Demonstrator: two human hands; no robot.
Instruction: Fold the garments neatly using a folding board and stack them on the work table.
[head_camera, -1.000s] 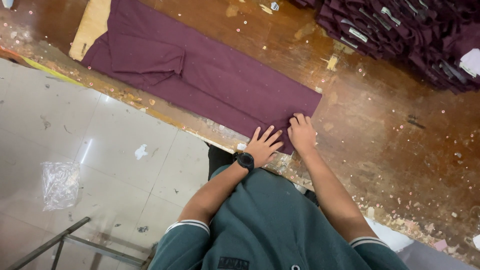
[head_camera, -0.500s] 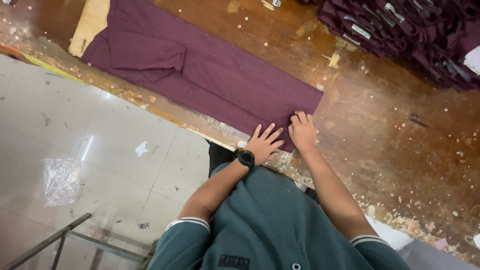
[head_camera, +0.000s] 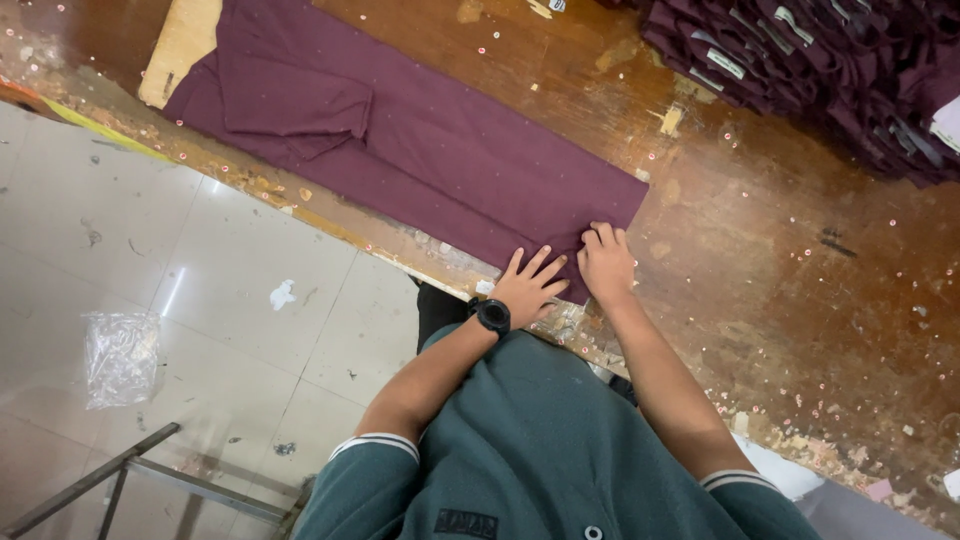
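Both hands are pressing on the near end of the maroon garment (head_camera: 440, 160), which is lying flat along the edge of the worn wooden table (head_camera: 760, 260) and stretching away toward ten o'clock. The left hand (head_camera: 527, 288), black watch (head_camera: 492, 316) on its wrist, is lying open with fingers fanned, gripping nothing. The right hand (head_camera: 604, 266) is resting at the cloth's corner, fingers curled; whether it is pinching fabric I cannot tell. At one o'clock, a stack of maroon garments (head_camera: 820, 70) is sitting.

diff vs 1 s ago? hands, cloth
Almost nothing changed. The right hand has curled its fingers slightly on the near corner of the maroon cloth. The left hand stays flat and spread on the cloth's near edge. Cloth and the garment stack on the wooden table are unchanged.
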